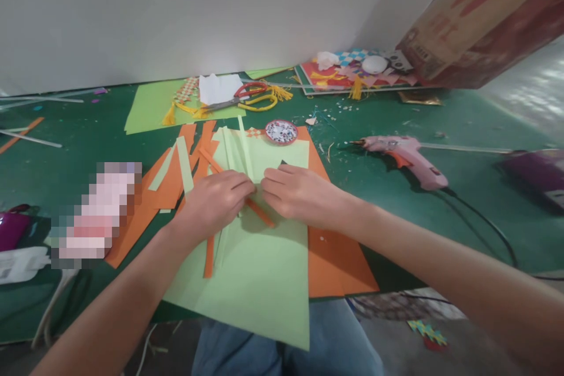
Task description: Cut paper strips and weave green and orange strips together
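- Left hand (218, 197) in the thick of it, fingers bent and bunched over a slanting orange strip (261, 212); tips hidden, so I can't tell whether they're gripping.
- Right hand (295, 191) close beside it, a small gap between the two, fingers curled in; can't tell if anything's inside, though a dark tip pokes out above.
- Pale green strips (245, 147) run up past the left fingers, and the orange strip shows on both sides of that hand.
- Beneath it all, a big light green sheet (264, 282), hanging over the table's near edge, orange paper (339, 258) peeking out at right.
- Orange scraps (170, 191) fanned out left!
- Further up, a round dish (282, 131) of tiny bits; beyond it, scissors (224, 104).
- Out right, a pink glue gun (405, 155) on the green table (476, 185).
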`<state>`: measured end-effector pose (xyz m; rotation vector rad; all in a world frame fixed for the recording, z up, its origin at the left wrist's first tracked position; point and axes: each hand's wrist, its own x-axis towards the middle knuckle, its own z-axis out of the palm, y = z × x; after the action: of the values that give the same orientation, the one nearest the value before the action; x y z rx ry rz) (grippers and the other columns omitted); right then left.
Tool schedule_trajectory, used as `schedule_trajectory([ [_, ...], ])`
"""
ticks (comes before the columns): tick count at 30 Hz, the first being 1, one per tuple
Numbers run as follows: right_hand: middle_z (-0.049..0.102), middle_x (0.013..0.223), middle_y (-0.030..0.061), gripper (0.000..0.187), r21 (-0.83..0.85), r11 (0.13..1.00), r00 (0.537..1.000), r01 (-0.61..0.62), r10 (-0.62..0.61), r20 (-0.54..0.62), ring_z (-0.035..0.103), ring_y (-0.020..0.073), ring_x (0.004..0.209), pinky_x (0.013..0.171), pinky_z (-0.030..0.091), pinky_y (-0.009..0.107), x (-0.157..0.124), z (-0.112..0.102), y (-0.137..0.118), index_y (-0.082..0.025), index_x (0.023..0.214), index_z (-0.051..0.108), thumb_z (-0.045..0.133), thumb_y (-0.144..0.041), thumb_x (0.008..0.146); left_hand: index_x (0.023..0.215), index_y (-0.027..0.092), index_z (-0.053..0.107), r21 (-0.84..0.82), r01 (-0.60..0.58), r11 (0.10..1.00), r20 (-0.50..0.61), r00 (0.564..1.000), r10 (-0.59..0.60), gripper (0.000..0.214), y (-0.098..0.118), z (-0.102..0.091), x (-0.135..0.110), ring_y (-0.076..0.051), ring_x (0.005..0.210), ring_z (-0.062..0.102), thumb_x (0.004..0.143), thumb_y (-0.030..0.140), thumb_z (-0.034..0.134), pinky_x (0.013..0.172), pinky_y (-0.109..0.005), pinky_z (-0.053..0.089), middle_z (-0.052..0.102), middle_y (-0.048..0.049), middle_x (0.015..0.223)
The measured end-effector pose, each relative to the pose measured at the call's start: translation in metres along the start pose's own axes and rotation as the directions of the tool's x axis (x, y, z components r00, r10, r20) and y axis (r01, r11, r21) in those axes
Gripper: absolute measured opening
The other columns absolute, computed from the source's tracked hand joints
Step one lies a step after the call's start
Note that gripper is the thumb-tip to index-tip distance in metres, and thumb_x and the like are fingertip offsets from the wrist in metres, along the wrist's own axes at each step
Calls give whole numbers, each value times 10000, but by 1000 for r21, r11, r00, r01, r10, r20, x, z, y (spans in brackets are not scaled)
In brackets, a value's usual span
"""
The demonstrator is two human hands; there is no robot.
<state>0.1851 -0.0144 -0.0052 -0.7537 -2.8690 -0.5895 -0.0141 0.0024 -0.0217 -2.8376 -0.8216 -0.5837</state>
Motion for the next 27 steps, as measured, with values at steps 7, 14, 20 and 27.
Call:
schedule_trajectory([
  [7, 582, 755, 82, 242, 70, 909, 909, -411, 415, -39, 488, 188, 755, 598, 339, 284, -13, 1, 20, -154, 771, 572, 361, -104, 879, 806, 159, 651, -16, -22, 1000, -47, 999, 21, 217, 0, -1, 1, -155, 712, 650, 898, 120, 458, 549, -250, 442, 708, -19, 803],
  [14, 579, 660, 67, 295, 100, 731, 737, -675, 675, 37, 516, 174, 621, 493, 254, 277, -38, -2, 19, -172, 738, 543, 316, -216, 923, 822, 153, 664, 14, -18, 1000, -41, 999, 19, 245, 2, -2, 2, -156, 750, 659, 916, 134, 439, 573, -245, 470, 714, -34, 818],
  [20, 668, 914, 99, 270, 59, 676, 679, -734, 731, 74, 591, 186, 712, 458, 238, 268, -58, -10, 2, -153, 1109, 561, 375, -163, 913, 870, 156, 682, -39, -61, 997, -52, 997, 59, 241, 3, -2, 3, -182, 829, 660, 930, 177, 449, 665, -294, 518, 719, -56, 890],
  [27, 651, 894, 91, 300, 63, 696, 697, -716, 704, 138, 600, 199, 772, 548, 390, 266, -57, -10, -22, -134, 1146, 575, 494, -267, 890, 844, 144, 679, -90, -2, 996, -28, 1000, 0, 252, 10, -1, 9, -199, 881, 656, 941, 209, 455, 757, -329, 533, 713, -75, 902],
])
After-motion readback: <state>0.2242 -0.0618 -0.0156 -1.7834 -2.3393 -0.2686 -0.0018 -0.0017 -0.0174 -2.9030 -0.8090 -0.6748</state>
